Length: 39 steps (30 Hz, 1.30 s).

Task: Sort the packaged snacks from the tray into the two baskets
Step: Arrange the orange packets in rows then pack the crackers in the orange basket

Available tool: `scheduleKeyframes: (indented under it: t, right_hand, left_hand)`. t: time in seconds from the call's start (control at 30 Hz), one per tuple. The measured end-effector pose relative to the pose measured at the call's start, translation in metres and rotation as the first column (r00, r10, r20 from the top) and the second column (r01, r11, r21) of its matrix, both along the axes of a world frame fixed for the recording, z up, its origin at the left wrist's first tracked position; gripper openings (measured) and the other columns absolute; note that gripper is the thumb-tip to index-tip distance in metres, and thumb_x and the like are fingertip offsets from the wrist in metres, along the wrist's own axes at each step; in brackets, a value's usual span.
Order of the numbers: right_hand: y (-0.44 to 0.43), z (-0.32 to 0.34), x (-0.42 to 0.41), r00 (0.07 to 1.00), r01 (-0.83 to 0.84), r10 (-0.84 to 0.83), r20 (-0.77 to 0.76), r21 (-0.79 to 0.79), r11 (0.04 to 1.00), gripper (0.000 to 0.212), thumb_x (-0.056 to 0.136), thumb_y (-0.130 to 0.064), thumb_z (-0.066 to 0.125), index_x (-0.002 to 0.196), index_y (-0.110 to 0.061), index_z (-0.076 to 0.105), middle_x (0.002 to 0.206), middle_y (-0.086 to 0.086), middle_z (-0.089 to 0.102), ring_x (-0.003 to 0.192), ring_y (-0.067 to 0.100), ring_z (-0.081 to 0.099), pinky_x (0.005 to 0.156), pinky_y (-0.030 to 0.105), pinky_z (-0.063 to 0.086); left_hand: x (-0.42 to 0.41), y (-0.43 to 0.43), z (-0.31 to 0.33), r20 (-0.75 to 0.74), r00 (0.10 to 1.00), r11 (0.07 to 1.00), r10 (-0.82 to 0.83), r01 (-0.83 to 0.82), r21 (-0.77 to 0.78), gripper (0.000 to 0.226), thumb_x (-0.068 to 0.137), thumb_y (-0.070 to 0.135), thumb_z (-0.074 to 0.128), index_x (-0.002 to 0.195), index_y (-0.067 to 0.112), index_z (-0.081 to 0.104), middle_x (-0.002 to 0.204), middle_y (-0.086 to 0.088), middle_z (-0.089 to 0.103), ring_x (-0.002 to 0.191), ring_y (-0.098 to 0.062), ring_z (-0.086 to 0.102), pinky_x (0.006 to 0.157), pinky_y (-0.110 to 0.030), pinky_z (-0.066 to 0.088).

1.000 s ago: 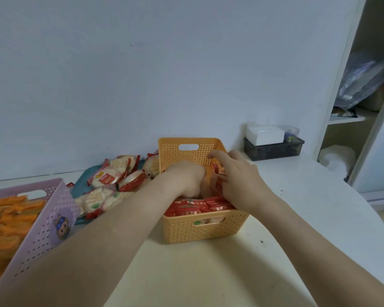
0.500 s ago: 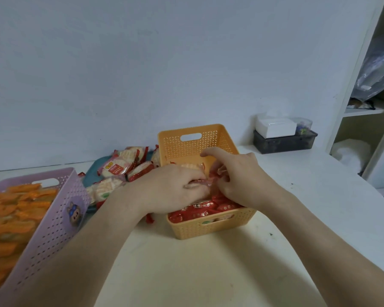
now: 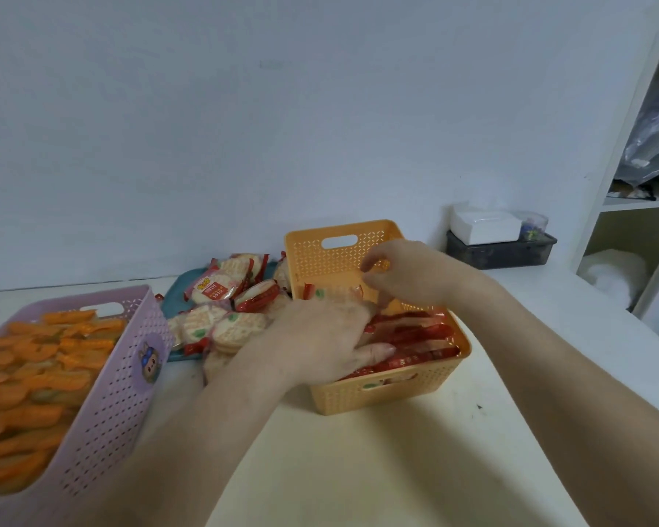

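At the left edge of the surface (image 3: 358, 469) stands a purple basket (image 3: 103, 412) full of orange packets (image 3: 35, 359). Behind it, near the back edge, a teal tray (image 3: 177, 294) carries a heap of red-and-white cracker packets (image 3: 236, 329). The left hand (image 3: 320, 344) reaches over the left wall of the orange basket (image 3: 389, 389). Its grip is blurred, so I cannot tell if it holds anything. Red packets (image 3: 423, 336) lie inside this basket. The right hand (image 3: 408, 275) hovers above them with curled fingers. Whether its grip clamps a packet, I cannot tell.
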State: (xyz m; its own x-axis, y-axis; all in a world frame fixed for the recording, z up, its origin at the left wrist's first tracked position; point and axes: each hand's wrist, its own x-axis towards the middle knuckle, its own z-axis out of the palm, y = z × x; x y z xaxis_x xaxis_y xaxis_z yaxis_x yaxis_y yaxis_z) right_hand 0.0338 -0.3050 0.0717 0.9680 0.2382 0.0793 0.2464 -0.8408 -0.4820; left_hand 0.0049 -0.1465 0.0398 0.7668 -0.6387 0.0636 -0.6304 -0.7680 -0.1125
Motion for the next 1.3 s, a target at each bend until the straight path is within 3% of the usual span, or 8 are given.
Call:
scheduleKeyframes:
  t: [0.13,0.3,0.53,0.67,0.83,0.93,1.03,1.3]
  right_hand:
    - [0.018,-0.004,0.028,0.984,0.057,-0.094,-0.149,-0.233,0.971,0.049,0.090,-0.034,0.061,0.129,-0.005,0.055,0.124,0.013,0.062,0.105,0.028,0.063,0.085,0.038,0.054]
    - [0.037,-0.023,0.044,0.967,0.063,-0.122,-0.222,-0.257,0.964,0.065,0.079,-0.038,0.076,0.131,-0.006,0.053,0.125,0.010,0.061,0.108,0.028,0.060,0.092,0.039,0.052]
    - [0.028,-0.029,0.043,0.994,0.034,-0.057,0.090,0.240,0.970,0.040,0.074,-0.001,0.069,0.107,-0.019,0.053,0.094,0.002,0.053,0.073,0.015,0.053,0.057,0.024,0.043]
    - [0.003,-0.017,0.018,0.943,-0.050,0.093,0.320,-0.141,0.989,0.054,0.078,-0.003,0.056,0.123,-0.031,0.043,0.102,-0.014,0.047,0.098,0.014,0.051,0.085,0.040,0.040]
    - [-0.011,-0.021,-0.013,0.965,-0.003,0.088,0.249,-0.323,0.946,0.028,0.088,-0.022,0.045,0.113,-0.032,0.053,0.090,-0.016,0.054,0.102,0.016,0.056,0.097,0.044,0.027]
    - [-0.012,-0.032,-0.021,0.962,-0.007,0.085,0.261,-0.290,0.957,0.024,0.095,-0.031,0.036,0.108,-0.033,0.056,0.095,-0.012,0.065,0.098,0.014,0.058,0.100,0.042,0.019]
    - [-0.014,-0.042,-0.026,0.934,0.023,0.072,0.350,-0.259,0.966,0.025,0.096,-0.036,0.031,0.097,-0.031,0.056,0.090,-0.012,0.065,0.091,0.009,0.058,0.104,0.042,0.016]
    - [-0.039,-0.037,-0.034,0.864,0.194,-0.021,0.504,-0.292,0.937,0.031,0.097,-0.045,0.031,0.119,-0.034,0.050,0.103,-0.013,0.063,0.098,0.010,0.060,0.099,0.044,0.022]
  left_hand:
    - [0.002,-0.002,-0.003,-0.022,0.999,0.995,-0.039,0.040,0.089,0.051,0.097,0.060,0.023,0.124,0.031,0.054,0.128,0.006,0.057,0.115,-0.020,0.053,0.076,-0.033,0.032]
    - [0.004,0.001,-0.005,-0.016,0.999,0.992,-0.052,0.054,0.115,0.052,0.096,0.063,0.018,0.132,0.039,0.047,0.120,0.008,0.064,0.110,-0.019,0.057,0.085,-0.039,0.036]
    - [0.002,0.005,-0.009,0.019,0.999,1.000,-0.029,0.029,0.005,0.051,0.094,0.065,0.014,0.096,0.032,0.052,0.089,0.009,0.063,0.092,-0.016,0.058,0.081,-0.039,0.042]
    - [-0.002,0.009,-0.015,0.100,0.995,0.942,0.027,0.008,-0.337,0.038,0.100,0.053,0.024,0.089,0.028,0.052,0.072,0.010,0.057,0.072,-0.012,0.056,0.066,-0.032,0.033]
    - [-0.009,0.011,-0.021,0.293,0.899,0.881,0.325,-0.175,-0.439,0.025,0.095,0.033,0.042,0.105,0.028,0.064,0.112,0.005,0.062,0.108,-0.017,0.048,0.091,-0.039,0.039]
    - [-0.012,0.012,-0.021,0.127,0.841,0.771,0.526,-0.408,-0.488,0.039,0.093,0.029,0.046,0.132,0.030,0.048,0.149,-0.011,0.031,0.134,-0.032,0.029,0.103,-0.049,0.036]
    - [-0.009,0.014,-0.020,-0.263,0.842,0.658,0.472,-0.534,-0.531,0.043,0.100,0.025,0.034,0.142,0.024,0.038,0.141,-0.011,0.047,0.118,-0.027,0.052,0.096,-0.043,0.047]
    - [-0.017,-0.035,-0.004,-0.030,0.904,0.696,0.427,-0.349,-0.627,0.045,0.101,0.017,0.034,0.146,0.014,0.035,0.113,-0.005,0.066,0.096,-0.024,0.062,0.079,-0.036,0.048]
